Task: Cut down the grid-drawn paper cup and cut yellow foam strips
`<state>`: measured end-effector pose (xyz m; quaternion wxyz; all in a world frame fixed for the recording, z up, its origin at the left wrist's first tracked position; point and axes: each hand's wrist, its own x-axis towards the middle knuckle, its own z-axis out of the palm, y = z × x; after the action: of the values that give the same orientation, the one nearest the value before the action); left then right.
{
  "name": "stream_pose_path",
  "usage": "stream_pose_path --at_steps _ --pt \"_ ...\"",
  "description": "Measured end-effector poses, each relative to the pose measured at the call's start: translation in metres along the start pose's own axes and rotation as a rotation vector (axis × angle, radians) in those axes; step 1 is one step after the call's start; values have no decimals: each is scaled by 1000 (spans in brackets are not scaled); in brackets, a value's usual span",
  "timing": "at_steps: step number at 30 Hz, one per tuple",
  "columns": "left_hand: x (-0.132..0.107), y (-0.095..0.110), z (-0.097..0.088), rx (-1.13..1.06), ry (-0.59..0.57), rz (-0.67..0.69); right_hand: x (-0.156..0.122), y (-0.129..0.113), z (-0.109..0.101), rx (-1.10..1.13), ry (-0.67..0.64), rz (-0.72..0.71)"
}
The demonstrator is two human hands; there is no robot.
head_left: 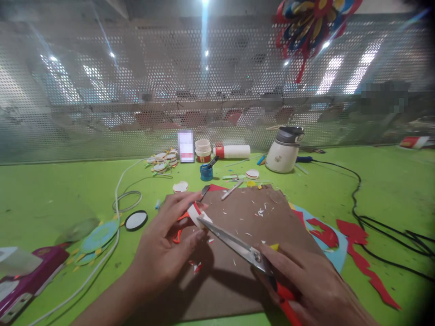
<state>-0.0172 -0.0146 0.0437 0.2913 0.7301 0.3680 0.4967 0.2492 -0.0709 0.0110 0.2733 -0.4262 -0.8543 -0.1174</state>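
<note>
My left hand [170,240] pinches a small curved piece of white paper with a red edge [197,214] between thumb and fingers. My right hand [309,276] grips a pair of scissors [249,254] by its red handles. The scissor blades point up to the left, and their tips meet the lower edge of the paper piece. Beneath both hands lies a brown cardboard sheet [224,294], strewn with white and red paper scraps [261,211]. Orange loops [177,236], apparently a tool's handle, show partly behind my left fingers.
A craft knife [232,189] lies on the cardboard's far part. Beyond stand a blue jar [205,173], paper cups [203,151] and a white kettle-like pot [282,156]. Red paper cutouts [367,262] and a black cable [356,190] lie right; a purple power strip [37,280] sits left.
</note>
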Motion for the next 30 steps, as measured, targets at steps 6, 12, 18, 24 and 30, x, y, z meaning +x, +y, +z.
stream_pose_path --at_steps 6,12,18,24,30 --pt "-2 -2 -1 22 -10 -14 1 -4 -3 -27 25 -8" --pt "-2 0 0 -11 -3 -8 -3 -3 -3 -31 4 0" --pt "-3 -1 -1 -8 -9 -12 -5 -3 -1 -17 11 -2" --pt "-1 -2 -1 2 3 -39 -1 -2 0 -19 24 -3" --pt "1 -2 -2 -29 -41 -74 -4 0 5 14 23 27"
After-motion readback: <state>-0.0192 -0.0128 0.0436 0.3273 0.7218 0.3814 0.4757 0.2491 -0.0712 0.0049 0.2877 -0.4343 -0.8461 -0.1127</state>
